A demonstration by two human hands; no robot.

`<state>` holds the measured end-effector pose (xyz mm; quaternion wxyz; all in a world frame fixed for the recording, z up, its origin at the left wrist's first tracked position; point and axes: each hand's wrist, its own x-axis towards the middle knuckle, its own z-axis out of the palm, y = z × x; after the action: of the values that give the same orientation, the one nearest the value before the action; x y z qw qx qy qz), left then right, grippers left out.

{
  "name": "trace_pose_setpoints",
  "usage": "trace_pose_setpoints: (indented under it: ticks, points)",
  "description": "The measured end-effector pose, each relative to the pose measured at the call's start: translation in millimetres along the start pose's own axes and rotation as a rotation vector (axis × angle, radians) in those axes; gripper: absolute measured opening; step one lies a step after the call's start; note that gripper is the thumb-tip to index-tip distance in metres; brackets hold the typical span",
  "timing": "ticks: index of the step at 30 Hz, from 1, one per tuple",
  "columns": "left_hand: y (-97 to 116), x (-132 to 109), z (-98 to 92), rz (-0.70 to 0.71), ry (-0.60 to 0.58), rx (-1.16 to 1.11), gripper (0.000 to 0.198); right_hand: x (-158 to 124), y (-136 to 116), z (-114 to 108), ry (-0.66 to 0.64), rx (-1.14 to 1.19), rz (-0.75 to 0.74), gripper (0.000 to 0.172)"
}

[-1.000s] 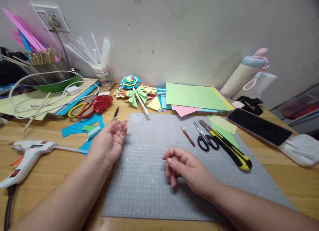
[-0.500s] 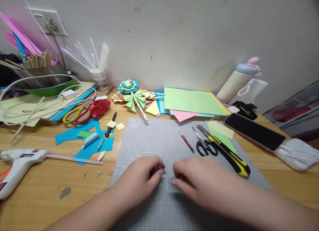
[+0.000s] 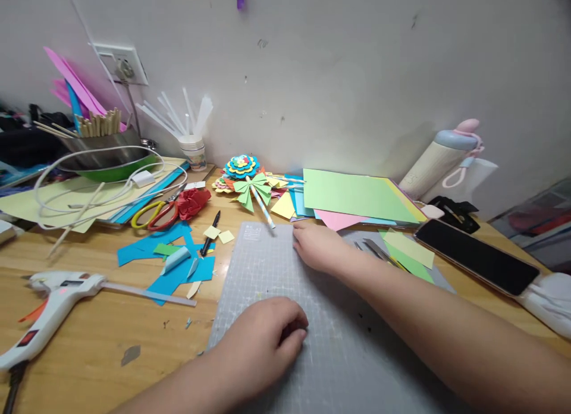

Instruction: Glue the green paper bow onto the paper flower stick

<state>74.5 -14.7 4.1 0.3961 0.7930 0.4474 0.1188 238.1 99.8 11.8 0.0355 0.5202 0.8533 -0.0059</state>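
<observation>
1. Newly extended, your right hand (image 3: 323,247) reaches the far edge of the gray cutting mat (image 3: 259,271), beside the pink paper (image 3: 336,219); half a second ago it was level with the left, nearer you. Its fingers curl, and whether they grip anything cannot be told.
2. Your left hand (image 3: 270,339) stays low over the mat, loosely curled, nothing visible in it, though its palm is hidden. With the hands now apart, they appear to share no piece of work.
3. Your right forearm crosses the mat, leaving only part of the utility knife (image 3: 377,247) showing.
4. On the wooden tabletop (image 3: 147,325), a glue gun (image 3: 65,301) and blue scraps (image 3: 173,274) lie to your left, a phone (image 3: 477,256) to your right.
5. Behind, paper flowers (image 3: 241,166) and a green sheet (image 3: 357,194) lie before a marked gray wall (image 3: 339,75) with a socket (image 3: 125,66).
</observation>
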Motion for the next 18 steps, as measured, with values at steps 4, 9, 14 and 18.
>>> trace_pose_setpoints:
  ticks: [4,9,14,18]
  points:
    - [0,0,0.9,0.027,0.006,0.016,0.015,-8,-6,9,0.031,-0.026,0.000,0.029]
    - [-2,1,2.3,0.044,0.009,0.036,0.015,-19,-5,9,0.044,-0.032,-0.046,0.033]
    - [-2,1,2.7,0.052,0.001,0.043,0.015,-25,-11,8,0.027,-0.029,-0.074,0.032]
    - [-2,2,2.0,0.059,-0.005,0.047,0.015,-43,-23,8,-0.016,-0.013,-0.072,0.048]
